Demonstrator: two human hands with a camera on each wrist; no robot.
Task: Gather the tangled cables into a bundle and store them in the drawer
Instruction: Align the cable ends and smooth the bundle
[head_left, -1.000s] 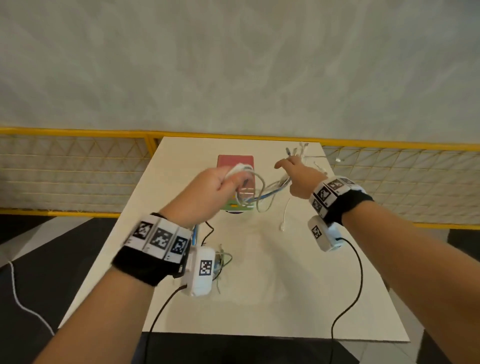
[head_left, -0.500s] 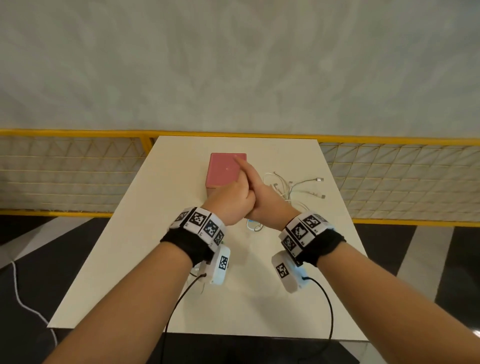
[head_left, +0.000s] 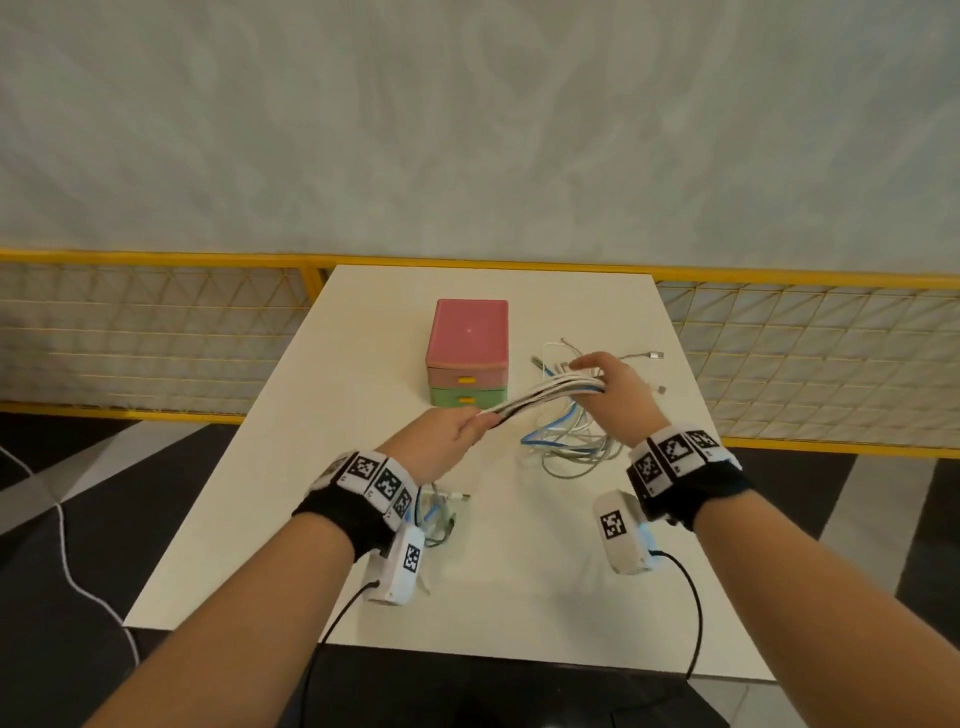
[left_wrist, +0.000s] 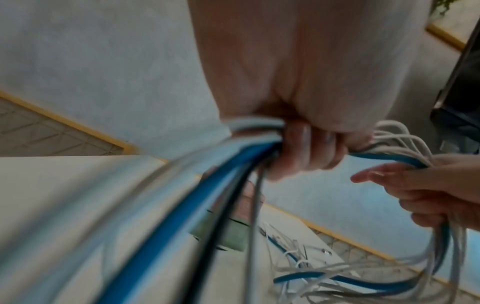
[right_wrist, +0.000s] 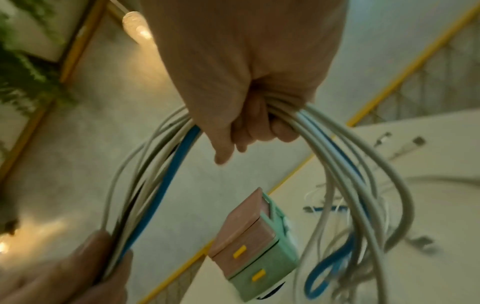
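Two bare forearms reach forward from the bottom of the head view, each wearing a black wristband with square black-and-white markers and a small white camera unit hanging under the wrist. The left hand (head_left: 441, 434) is held low and near the body, fingers curled tightly around one end of a bunch of cables (head_left: 540, 393), knuckles up. The right hand (head_left: 615, 387) is further forward and to the right, raised a little higher, its fingers wrapped around the other end of the same bunch, the index finger less tightly curled than the others. The two hands are apart, with the cable span stretched between them
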